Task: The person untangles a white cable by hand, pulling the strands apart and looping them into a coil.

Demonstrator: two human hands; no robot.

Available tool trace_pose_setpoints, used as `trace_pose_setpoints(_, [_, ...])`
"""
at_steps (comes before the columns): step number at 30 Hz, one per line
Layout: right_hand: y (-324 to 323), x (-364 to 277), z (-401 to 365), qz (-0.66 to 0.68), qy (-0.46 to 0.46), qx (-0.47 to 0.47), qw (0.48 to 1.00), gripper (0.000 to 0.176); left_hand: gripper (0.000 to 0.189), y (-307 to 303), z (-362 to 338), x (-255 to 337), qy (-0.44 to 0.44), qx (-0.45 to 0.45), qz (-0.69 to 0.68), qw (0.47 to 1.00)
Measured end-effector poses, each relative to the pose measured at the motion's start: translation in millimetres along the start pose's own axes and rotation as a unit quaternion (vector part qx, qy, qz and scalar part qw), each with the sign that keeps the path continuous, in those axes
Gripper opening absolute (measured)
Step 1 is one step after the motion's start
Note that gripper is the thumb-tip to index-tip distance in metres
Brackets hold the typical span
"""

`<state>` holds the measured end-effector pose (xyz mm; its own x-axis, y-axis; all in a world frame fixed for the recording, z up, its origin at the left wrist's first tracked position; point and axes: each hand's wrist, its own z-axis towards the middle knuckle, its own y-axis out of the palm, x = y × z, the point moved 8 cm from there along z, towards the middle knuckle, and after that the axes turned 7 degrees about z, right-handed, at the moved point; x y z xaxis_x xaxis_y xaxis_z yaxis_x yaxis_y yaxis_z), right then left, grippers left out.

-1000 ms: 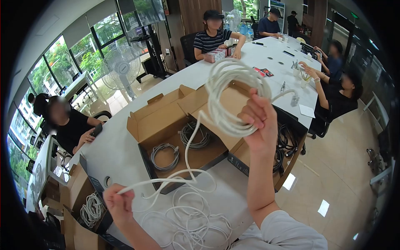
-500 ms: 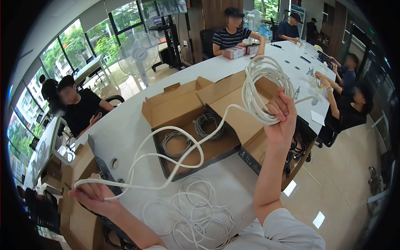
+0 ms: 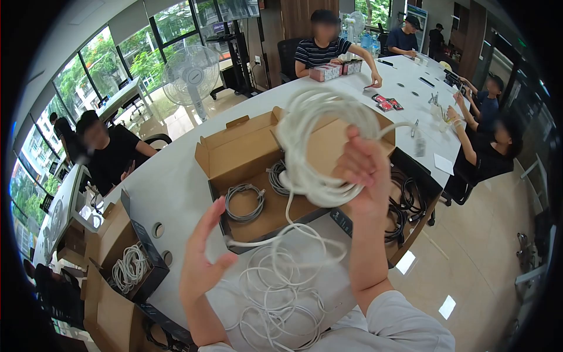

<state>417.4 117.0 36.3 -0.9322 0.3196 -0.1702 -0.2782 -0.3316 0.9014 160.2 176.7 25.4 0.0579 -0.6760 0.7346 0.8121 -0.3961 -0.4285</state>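
Observation:
A coil of white cable [image 3: 291, 138] hangs in the air, blurred by motion, with my right hand [image 3: 365, 167] closed around its lower right side. From the coil a white strand drops and loops across the middle. My left hand [image 3: 202, 255] is raised beside that strand, thumb and fingers apart, holding nothing. Beneath the hands, a loose tangle of thin white cable [image 3: 281, 293] lies on the white table [image 3: 182, 170]. Behind them stands an open cardboard box [image 3: 237, 155] containing grey cable coils [image 3: 246, 218].
On the right, another open box holds black cables [image 3: 413, 202]. A box at left contains a bundled white cable [image 3: 130, 268]. Across the table a person in a striped shirt [image 3: 319, 53] reaches toward red packets [image 3: 387, 103]. Other people sit around; a fan [image 3: 193, 76] stands behind.
My left hand has let go of the white cable strand and come inward and up. My right hand has swung the coil to the left. Red packets now show near the striped-shirt person.

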Motion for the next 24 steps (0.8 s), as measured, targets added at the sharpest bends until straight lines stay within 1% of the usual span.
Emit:
trace_pose_setpoints(1, [1.6, 12.2, 0.4, 0.017, 0.042, -0.013, 0.999, 0.014, 0.078, 12.4, 3.9, 1.0, 0.021, 0.014, -0.071, 0.997])
trace_pose_setpoints(3, [3.9, 36.2, -1.0, 0.044, 0.113, -0.007, 0.993, 0.014, 0.084, 26.7, 13.1, 0.7, 0.050, 0.046, -0.108, 0.992])
trace_pose_setpoints(5, [8.0, 53.1, -3.4, 0.040, 0.164, -0.012, 0.986, 0.014, 0.082, 37.8, 23.3, -7.6, 0.055, 0.027, -0.076, 0.995])
trace_pose_setpoints(6, [9.5, 59.8, -5.6, 0.037, 0.192, -0.014, 0.981, 0.014, 0.077, 42.8, 27.8, -16.2, 0.045, -0.007, -0.026, 0.999])
trace_pose_setpoints(7, [9.6, 61.5, -6.4, 0.026, 0.193, -0.013, 0.981, 0.014, 0.072, 48.0, 33.2, -18.5, 0.033, -0.040, 0.025, 0.998])
trace_pose_setpoints(8, [9.6, 63.2, -6.9, 0.014, 0.194, -0.013, 0.981, 0.013, 0.048, 47.9, 39.6, -12.0, 0.046, -0.007, 0.041, 0.998])
trace_pose_setpoints(11, [11.3, 61.0, -8.9, -0.031, 0.193, -0.005, 0.981, 0.012, 0.030, 54.3, 31.5, -52.3, -0.114, -0.019, 0.006, 0.993])
trace_pose_setpoints(12, [12.0, 59.4, -9.5, -0.047, 0.191, -0.001, 0.980, 0.011, 0.019, 54.5, 33.1, -47.2, -0.131, -0.008, -0.014, 0.991])
trace_pose_setpoints(15, [13.6, 58.9, -9.7, -0.055, 0.197, -0.003, 0.979, 0.011, 0.026, 58.2, 26.1, -58.6, -0.171, -0.063, 0.008, 0.983])
trace_pose_setpoints(18, [11.3, 61.3, -10.5, -0.106, 0.192, 0.018, 0.975, 0.010, 0.024, 52.8, 28.1, -55.1, -0.208, -0.006, -0.171, 0.963])
trace_pose_setpoints(21, [9.3, 61.4, -10.3, -0.155, 0.172, 0.022, 0.972, 0.010, 0.029, 45.3, 36.6, -32.5, -0.201, 0.128, -0.318, 0.918])
trace_pose_setpoints(22, [9.4, 61.4, -9.5, -0.167, 0.171, 0.023, 0.971, 0.010, 0.040, 44.3, 36.8, -31.5, -0.171, 0.077, -0.400, 0.897])
trace_pose_setpoints(24, [9.5, 61.1, -7.2, -0.190, 0.167, 0.024, 0.967, 0.011, 0.049, 38.4, 37.8, -13.6, -0.118, 0.105, -0.490, 0.857])
